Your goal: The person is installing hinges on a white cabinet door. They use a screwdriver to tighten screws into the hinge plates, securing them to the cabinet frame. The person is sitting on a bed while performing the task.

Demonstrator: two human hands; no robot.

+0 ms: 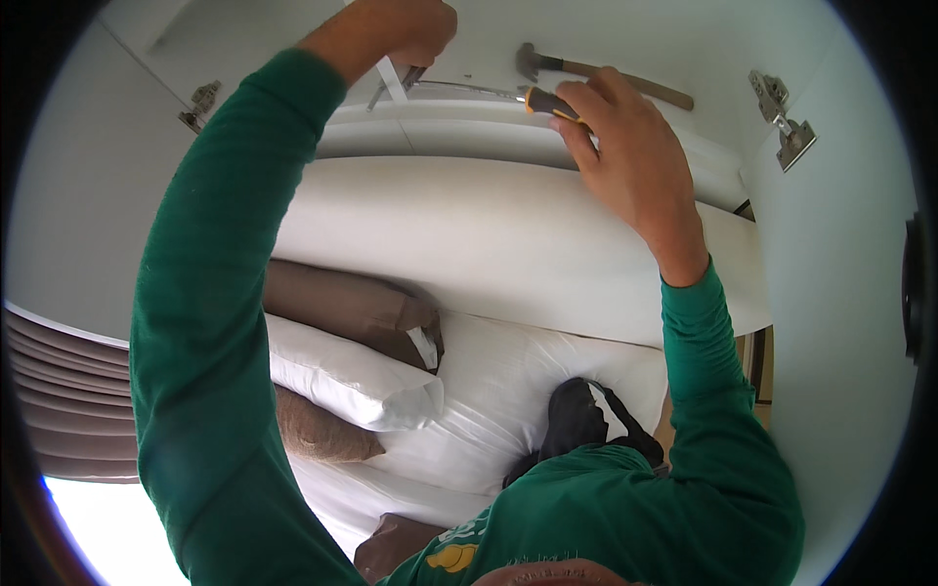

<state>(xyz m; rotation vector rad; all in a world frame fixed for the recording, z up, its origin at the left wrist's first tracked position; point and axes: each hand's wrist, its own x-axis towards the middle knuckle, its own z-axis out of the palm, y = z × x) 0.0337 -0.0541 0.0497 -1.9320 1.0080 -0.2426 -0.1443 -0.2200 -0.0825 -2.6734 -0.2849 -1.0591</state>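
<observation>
My right hand (pixel 635 161) grips a screwdriver by its black-and-yellow handle (pixel 553 104). Its thin metal shaft (pixel 469 89) points left, and the tip end is at or very near a small metal fitting (pixel 414 76) beside a narrow white strip (pixel 392 80). At the top edge, my left hand (pixel 415 31) is closed above that strip; its fingertips are hidden, so I cannot see what they hold. A claw hammer (pixel 625 84) with a wooden handle lies on the white surface just behind my right fingers.
Cabinet doors with metal hinges (pixel 203 103) (pixel 782 122) stand at both sides. Below is a bed (pixel 489 352) with a long white headboard (pixel 508 210), brown and white pillows (pixel 352 376) and a black bag-like item (pixel 576 415). A pleated curtain (pixel 73 410) hangs at left.
</observation>
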